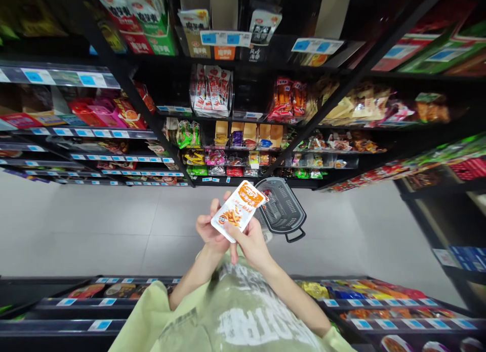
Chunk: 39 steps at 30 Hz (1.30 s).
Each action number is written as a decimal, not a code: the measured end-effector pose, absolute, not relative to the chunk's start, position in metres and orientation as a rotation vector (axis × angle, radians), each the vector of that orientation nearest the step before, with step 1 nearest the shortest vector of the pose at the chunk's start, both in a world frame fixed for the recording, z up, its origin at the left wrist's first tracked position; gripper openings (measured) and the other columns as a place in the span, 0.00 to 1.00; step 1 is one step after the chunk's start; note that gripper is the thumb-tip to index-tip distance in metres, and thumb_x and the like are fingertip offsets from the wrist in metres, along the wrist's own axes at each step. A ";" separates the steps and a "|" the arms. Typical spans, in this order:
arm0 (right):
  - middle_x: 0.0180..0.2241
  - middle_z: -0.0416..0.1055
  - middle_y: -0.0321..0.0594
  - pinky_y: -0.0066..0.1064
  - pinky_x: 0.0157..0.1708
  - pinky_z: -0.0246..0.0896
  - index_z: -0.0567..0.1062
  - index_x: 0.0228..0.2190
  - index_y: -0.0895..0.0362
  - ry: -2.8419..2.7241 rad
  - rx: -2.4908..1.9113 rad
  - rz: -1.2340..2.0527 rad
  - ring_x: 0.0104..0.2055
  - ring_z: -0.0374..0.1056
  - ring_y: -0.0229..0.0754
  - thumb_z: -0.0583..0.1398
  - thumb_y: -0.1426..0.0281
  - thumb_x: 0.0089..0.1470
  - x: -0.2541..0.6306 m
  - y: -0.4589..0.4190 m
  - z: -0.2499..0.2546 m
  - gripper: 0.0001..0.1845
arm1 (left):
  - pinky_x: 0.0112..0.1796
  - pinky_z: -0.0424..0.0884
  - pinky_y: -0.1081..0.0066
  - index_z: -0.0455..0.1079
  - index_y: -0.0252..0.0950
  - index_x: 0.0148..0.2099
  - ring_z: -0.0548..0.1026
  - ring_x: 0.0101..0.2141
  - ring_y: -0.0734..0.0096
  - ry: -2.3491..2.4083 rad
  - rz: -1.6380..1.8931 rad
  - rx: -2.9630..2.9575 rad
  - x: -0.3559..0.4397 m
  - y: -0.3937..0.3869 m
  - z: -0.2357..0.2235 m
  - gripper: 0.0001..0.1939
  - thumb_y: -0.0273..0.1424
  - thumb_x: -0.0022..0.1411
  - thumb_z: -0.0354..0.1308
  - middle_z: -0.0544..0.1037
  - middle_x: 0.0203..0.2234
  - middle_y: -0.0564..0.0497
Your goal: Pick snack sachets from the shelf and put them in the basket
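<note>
A white and orange snack packet point(239, 207) with a picture of food on its front is held up between my two hands, in the middle of the view. My left hand point(211, 226) grips its left edge, with some fingers passing behind it. My right hand point(248, 243) pinches the lower right part, thumb across the printed face; its other fingers are mostly hidden underneath. Just beyond the packet, to the right, a dark grey shopping basket point(299, 210) stands on the floor. Something red and partly hidden lies inside it at the left.
Ahead rise black shelves with white pouches point(212, 88), red packets point(286, 99) and several small bins of wrapped snacks point(248, 137). Grey tiled floor point(110, 215) runs between them and more shelves point(383, 311) close behind me. Another rack point(436, 210) stands at the right.
</note>
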State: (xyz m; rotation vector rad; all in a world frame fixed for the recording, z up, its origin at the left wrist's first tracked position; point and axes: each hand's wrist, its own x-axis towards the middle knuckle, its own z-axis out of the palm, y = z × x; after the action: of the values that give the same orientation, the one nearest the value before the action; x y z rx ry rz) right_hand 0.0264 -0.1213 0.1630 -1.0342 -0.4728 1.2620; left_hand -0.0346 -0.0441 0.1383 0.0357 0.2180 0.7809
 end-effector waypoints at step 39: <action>0.28 0.80 0.43 0.20 0.07 0.55 0.69 0.47 0.60 -0.479 -1.060 1.272 0.10 0.65 0.34 0.64 0.60 0.56 0.024 -0.125 0.161 0.22 | 0.34 0.75 0.68 0.59 0.37 0.23 0.74 0.36 0.65 0.156 0.778 0.004 -0.037 -0.049 0.142 0.08 0.27 0.44 0.58 0.72 0.36 0.52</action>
State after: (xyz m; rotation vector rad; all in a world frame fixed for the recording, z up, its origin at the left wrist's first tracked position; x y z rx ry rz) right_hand 0.0236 -0.1252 0.1607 -1.0599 -0.4793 1.2719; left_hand -0.0368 -0.0490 0.1424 0.0044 0.1561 0.7781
